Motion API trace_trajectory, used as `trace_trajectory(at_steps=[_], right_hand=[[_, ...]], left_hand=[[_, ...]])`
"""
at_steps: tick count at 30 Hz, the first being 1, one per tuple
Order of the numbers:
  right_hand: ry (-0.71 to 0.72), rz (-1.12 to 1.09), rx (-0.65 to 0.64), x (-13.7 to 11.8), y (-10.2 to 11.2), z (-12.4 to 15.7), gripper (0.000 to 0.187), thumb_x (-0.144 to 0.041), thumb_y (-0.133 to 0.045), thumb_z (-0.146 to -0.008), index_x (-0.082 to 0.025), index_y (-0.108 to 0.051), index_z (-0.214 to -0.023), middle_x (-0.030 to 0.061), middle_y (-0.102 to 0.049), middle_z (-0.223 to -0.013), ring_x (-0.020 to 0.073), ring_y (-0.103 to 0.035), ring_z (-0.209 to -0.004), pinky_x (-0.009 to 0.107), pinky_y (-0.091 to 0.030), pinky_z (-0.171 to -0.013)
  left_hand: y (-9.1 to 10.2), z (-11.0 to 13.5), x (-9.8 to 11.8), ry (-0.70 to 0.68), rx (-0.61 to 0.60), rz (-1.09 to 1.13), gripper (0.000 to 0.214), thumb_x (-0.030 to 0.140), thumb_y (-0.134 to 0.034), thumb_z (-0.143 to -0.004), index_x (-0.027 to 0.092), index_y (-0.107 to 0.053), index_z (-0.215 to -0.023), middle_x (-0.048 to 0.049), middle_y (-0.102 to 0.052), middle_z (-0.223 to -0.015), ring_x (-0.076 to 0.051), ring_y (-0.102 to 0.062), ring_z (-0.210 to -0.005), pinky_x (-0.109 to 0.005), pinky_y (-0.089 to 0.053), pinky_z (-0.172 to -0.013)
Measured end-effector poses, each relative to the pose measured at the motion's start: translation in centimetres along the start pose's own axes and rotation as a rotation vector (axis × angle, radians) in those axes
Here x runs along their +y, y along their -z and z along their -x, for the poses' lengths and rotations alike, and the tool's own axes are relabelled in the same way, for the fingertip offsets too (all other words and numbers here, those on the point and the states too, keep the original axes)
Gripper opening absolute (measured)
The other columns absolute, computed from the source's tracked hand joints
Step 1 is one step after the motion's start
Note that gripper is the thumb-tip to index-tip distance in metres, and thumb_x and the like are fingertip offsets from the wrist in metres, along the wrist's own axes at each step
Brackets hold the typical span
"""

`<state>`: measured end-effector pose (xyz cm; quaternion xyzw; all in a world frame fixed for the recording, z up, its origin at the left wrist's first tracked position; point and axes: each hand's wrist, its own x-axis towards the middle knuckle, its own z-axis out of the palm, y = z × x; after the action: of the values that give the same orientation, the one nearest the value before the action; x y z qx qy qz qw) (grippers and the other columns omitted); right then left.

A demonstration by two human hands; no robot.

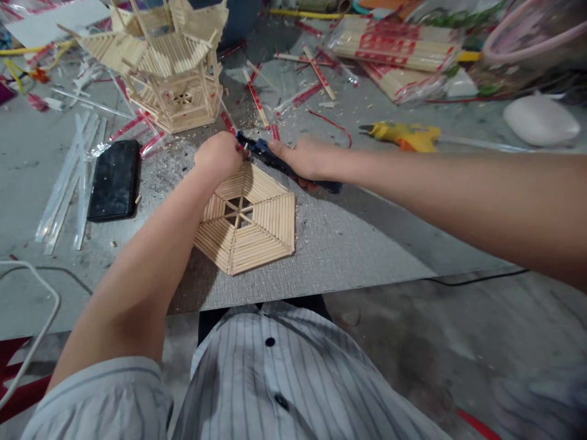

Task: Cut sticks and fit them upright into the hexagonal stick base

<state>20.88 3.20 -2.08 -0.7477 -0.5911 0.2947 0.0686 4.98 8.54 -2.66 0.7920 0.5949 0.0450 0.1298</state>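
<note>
My right hand (300, 157) is wrapped round a dark blue hand cutter (270, 154), its jaws pointing left. Closed in a fist, my left hand (220, 156) meets the jaws and pinches a thin wooden stick (246, 146); only the stick's short pale end shows. Just below both hands, a six-sided panel of wooden sticks (263, 238) lies flat on the table. It has spokes across a small open centre, and my left forearm covers part of its left side.
A tiered stick model (172, 67) stands behind my left hand. A black phone (114, 180) and clear glue sticks (68, 183) lie left. To the right are a yellow glue gun (406, 135), a white rounded object (541, 119) and packs of chopsticks (394, 46). Red wrappers and wood scraps litter the grey table (348, 250).
</note>
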Motion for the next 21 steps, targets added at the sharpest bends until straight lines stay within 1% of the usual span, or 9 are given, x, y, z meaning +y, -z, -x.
trace_trajectory(at_steps=[4,7,9,11,13,15,18,21], right_hand=[[0.000,-0.001,0.004,0.0,-0.1,-0.1,0.072,-0.079,-0.023,-0.081,-0.019,-0.056,-0.061,0.0046,-0.048,-0.042,0.0184,-0.058,-0.049,0.033,-0.050,-0.056],[-0.029,-0.070,-0.047,0.2,0.0,-0.1,0.072,-0.080,-0.022,-0.081,-0.018,-0.053,-0.061,0.0039,-0.051,-0.046,0.0133,-0.053,-0.044,0.029,-0.048,-0.052],[-0.056,-0.192,-0.093,0.5,0.2,0.1,0.071,-0.079,-0.022,-0.081,-0.018,-0.052,-0.064,0.0022,-0.050,-0.048,0.0112,-0.050,-0.043,0.027,-0.047,-0.049],[-0.031,-0.367,-0.167,1.0,0.5,0.5,0.068,-0.078,-0.021,-0.083,-0.019,-0.053,-0.069,0.0001,-0.049,-0.052,0.0101,-0.049,-0.043,0.025,-0.046,-0.048],[0.008,-0.538,-0.257,1.5,1.1,1.1,0.062,-0.073,-0.025,-0.085,-0.019,-0.053,-0.073,-0.0009,-0.050,-0.055,0.0100,-0.050,-0.046,0.025,-0.047,-0.049],[0.013,-0.680,-0.328,2.0,1.9,1.9,0.054,-0.066,-0.032,-0.089,-0.019,-0.053,-0.074,-0.0004,-0.053,-0.059,0.0115,-0.055,-0.053,0.025,-0.049,-0.054],[0.021,-0.850,-0.374,2.9,2.8,3.3,0.042,-0.053,-0.039,-0.091,-0.017,-0.056,-0.078,0.0031,-0.061,-0.068,0.0152,-0.063,-0.067,0.027,-0.052,-0.066],[0.096,-0.994,-0.425,3.6,3.0,4.5,0.039,-0.045,-0.035,-0.094,-0.016,-0.057,-0.084,0.0075,-0.066,-0.079,0.0173,-0.065,-0.077,0.028,-0.051,-0.074]], left_hand=[[0.1,0.0,-0.4,-0.004,0.030,0.109,0.022,0.031,-0.053,-0.080,0.017,-0.068,-0.087,-0.0102,-0.066,-0.085,-0.024,-0.059,-0.092,-0.032,-0.043,-0.080],[0.7,0.0,-1.0,-0.012,0.116,0.184,0.021,0.031,-0.053,-0.079,0.015,-0.067,-0.080,-0.0088,-0.064,-0.078,-0.022,-0.058,-0.088,-0.031,-0.043,-0.079],[1.2,0.2,-1.6,-0.016,0.159,0.210,0.020,0.031,-0.052,-0.078,0.016,-0.066,-0.077,-0.0071,-0.063,-0.075,-0.020,-0.058,-0.083,-0.031,-0.043,-0.076],[1.6,0.7,-2.4,-0.020,0.181,0.218,0.019,0.032,-0.052,-0.077,0.018,-0.065,-0.076,-0.0054,-0.063,-0.073,-0.019,-0.057,-0.079,-0.031,-0.043,-0.073],[1.7,1.5,-3.1,-0.014,0.200,0.206,0.018,0.032,-0.053,-0.075,0.019,-0.064,-0.075,-0.0046,-0.063,-0.072,-0.019,-0.057,-0.078,-0.031,-0.043,-0.072],[1.7,2.6,-3.7,0.000,0.215,0.195,0.017,0.032,-0.054,-0.074,0.018,-0.064,-0.075,-0.0049,-0.064,-0.073,-0.019,-0.057,-0.078,-0.031,-0.044,-0.072],[1.7,4.4,-4.2,0.021,0.224,0.208,0.017,0.030,-0.054,-0.074,0.018,-0.064,-0.077,-0.0063,-0.065,-0.076,-0.018,-0.057,-0.078,-0.030,-0.044,-0.072],[1.8,6.0,-4.5,0.056,0.203,0.189,0.015,0.030,-0.055,-0.072,0.018,-0.063,-0.075,-0.0071,-0.065,-0.075,-0.020,-0.057,-0.077,-0.032,-0.045,-0.071]])
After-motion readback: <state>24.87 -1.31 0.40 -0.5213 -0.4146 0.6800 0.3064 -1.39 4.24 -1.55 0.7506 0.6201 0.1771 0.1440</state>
